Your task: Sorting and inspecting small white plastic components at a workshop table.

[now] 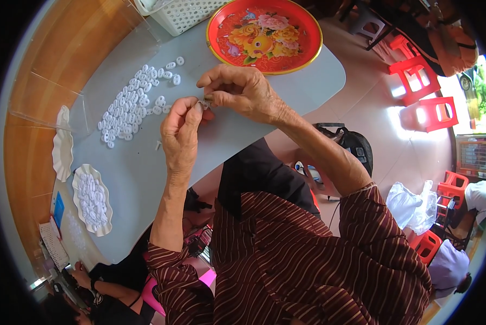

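Note:
My left hand (pixel 181 130) and my right hand (pixel 247 96) meet above the grey table (pixel 140 184), both closed with fingertips pinched together. A small whitish piece (pixel 204 104) shows at the left fingertips; its exact shape is mostly covered. The right thumb and finger press together right beside it, and what they hold is hidden. To the left of my hands lies a loose spread of small white oval plastic pieces (pixel 125 111) with dark marks or holes. One tiny white peg-like part (pixel 158 145) rests near my left wrist.
A red round tray (pixel 217 46) with painted flowers holds a few tiny bits at the back. Nearby stands a white perforated basket (pixel 181 19). A wavy-edged dish (pixel 109 219) contains more white pieces. Another person's hand (pixel 81 276) is at lower left; red stools (pixel 437 111) stand on the right.

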Tool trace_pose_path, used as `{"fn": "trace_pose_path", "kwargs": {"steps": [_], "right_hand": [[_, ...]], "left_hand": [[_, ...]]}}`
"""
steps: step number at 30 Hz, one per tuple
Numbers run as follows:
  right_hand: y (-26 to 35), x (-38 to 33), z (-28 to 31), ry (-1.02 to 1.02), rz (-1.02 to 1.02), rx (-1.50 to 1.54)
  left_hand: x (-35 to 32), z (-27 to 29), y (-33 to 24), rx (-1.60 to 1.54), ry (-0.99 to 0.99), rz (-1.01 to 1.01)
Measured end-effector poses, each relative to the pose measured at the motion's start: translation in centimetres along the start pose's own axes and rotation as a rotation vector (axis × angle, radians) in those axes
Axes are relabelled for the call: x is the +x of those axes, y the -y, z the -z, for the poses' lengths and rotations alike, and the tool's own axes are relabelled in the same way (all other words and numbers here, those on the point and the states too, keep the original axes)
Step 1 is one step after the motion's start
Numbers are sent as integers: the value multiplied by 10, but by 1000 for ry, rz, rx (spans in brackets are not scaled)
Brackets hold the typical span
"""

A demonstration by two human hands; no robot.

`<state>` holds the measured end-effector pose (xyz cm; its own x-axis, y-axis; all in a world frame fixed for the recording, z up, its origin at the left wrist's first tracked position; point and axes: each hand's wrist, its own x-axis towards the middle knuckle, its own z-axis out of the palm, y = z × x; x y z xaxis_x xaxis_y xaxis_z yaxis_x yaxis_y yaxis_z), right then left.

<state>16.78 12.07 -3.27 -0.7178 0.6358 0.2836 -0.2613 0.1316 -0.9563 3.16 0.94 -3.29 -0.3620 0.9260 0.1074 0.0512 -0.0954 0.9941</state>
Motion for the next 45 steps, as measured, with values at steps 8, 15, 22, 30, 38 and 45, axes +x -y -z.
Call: {"fn": "trace_pose_path", "kwargs": {"steps": [8,15,22,30,38,45], "right_hand": [[1,0,1,-8,-6,-19],[5,-2,0,-24,-16,-21],[4,-1,-1,-5,-16,-47],[0,-2,6,84,-65,-83],[7,-3,2,63,-40,-173],[9,-2,-1,15,4,-364]], "left_hand": [[1,-2,1,16,-14,-37],[0,-3,0,34,-19,-58],[0,-2,1,56,-6,-77],[-2,-7,-2,128,-9,-89],[-4,-7,-7,144,-27,-140],[-4,-4,0,114,14,-133]]}}
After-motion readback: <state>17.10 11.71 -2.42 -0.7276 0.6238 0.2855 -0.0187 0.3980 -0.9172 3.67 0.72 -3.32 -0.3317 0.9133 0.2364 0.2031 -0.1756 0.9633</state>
